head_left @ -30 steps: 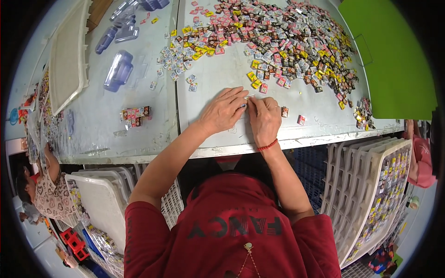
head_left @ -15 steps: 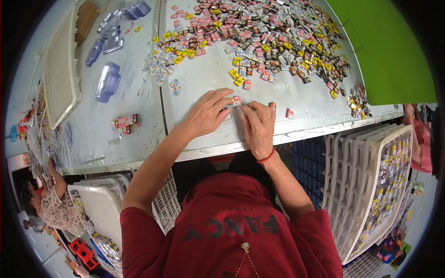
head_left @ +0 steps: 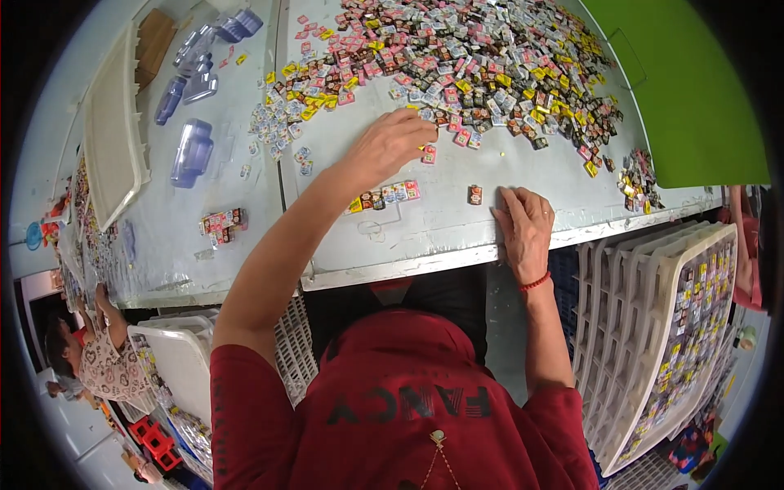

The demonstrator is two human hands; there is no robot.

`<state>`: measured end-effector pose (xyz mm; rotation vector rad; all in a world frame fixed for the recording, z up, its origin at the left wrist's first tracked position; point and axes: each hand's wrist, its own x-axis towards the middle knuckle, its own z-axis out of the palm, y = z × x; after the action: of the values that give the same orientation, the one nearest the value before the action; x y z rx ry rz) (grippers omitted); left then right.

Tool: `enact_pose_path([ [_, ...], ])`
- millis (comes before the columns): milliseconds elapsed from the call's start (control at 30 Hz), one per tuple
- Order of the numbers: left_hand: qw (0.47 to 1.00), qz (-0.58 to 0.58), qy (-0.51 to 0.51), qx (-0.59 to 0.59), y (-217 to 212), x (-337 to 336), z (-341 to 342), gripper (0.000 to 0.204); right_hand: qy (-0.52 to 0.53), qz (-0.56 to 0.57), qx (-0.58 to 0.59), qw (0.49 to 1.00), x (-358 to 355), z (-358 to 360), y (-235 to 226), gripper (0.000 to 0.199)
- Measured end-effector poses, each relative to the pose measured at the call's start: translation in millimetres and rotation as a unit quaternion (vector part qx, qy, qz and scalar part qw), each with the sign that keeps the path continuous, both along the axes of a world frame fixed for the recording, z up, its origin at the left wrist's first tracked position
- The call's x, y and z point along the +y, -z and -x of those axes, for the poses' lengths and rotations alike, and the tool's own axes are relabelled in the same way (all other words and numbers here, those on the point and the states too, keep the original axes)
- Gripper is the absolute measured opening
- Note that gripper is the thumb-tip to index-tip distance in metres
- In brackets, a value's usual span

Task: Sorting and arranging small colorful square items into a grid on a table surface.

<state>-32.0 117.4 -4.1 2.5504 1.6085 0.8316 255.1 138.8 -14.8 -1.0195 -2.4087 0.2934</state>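
Observation:
My left hand is at the near edge of a big pile of small candy-like packs in pink, yellow, brown and white. Its fingers are bent together over a few packs, and what they grip is hidden. A short row of packs lies side by side below my left wrist. My right hand rests near the table's front edge, fingers curled down on the surface; anything beneath them is covered. Just left of it lies a single brown pack. A pink pack sits below my left fingertips.
At left are a small block of packs, clear plastic containers and a white tray. A green panel borders the right side. Stacked white trays stand below the table at right. Another person works at far left.
My left hand has left the row of packs and moved up to the pile. My right hand has moved right, over the spot where a loose pink pack lay. The row now lies uncovered.

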Motion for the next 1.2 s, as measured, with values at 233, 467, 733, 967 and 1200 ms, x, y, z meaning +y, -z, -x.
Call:
enact_pose_path([
  [233,0.997,-0.029,0.047,0.061,-1,1,-1,0.018,-0.048,0.048,0.039,0.997,8,-6,-4,0.04],
  [467,1.0,0.008,0.014,0.012,-3,1,-11,0.015,-0.001,0.08,0.068,0.994,15,-13,2,0.059],
  [733,0.996,0.068,0.037,-0.045,-7,-3,-31,0.015,-0.019,0.092,0.075,0.993,13,-5,5,0.066],
  [967,0.986,0.112,0.044,-0.117,-2,-9,-55,0.021,-0.061,0.099,0.06,0.991,14,-3,-4,0.063],
  [1200,0.972,0.184,0.025,-0.142,-7,-17,-72,0.03,-0.063,0.088,0.056,0.993,15,5,-5,0.051],
])
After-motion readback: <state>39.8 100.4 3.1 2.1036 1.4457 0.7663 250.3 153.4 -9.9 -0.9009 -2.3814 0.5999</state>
